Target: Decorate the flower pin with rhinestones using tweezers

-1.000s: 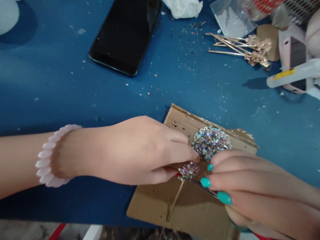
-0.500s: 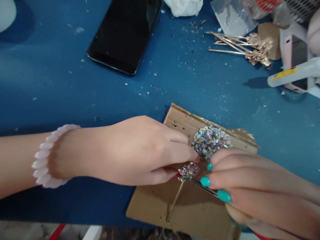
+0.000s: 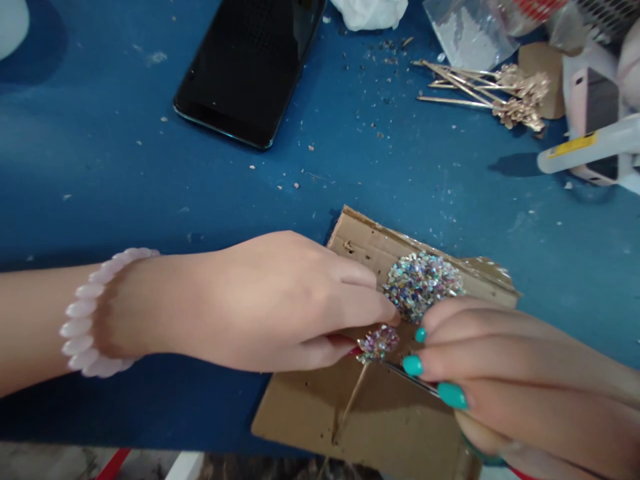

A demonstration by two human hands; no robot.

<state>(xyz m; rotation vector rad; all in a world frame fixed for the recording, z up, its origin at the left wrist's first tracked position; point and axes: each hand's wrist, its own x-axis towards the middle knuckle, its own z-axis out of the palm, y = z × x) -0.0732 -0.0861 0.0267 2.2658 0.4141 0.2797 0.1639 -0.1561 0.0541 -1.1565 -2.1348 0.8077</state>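
A small ornament crusted with pink and clear crystals tops a thin gold stick, whose lower end meets the cardboard. My left hand, with a pale pink bead bracelet at its wrist, is closed with thumb and fingertips on the ornament's left side. Pinched in my right hand, which has turquoise nails, are thin metal tweezers. Their tips lie close to the ornament's lower right edge; whether they touch is unclear. Just above, a heap of loose multicoloured crystals rests on the cardboard.
A black phone lies at the back of the blue table. Farther right are several gold flower sticks, a clear plastic bag, a pink phone and a white tube with a yellow label. Crumpled white tissue sits at the top.
My right hand and the tweezers have drawn back slightly to the right, away from the ornament's base. My left hand and the ornament stay almost in place.
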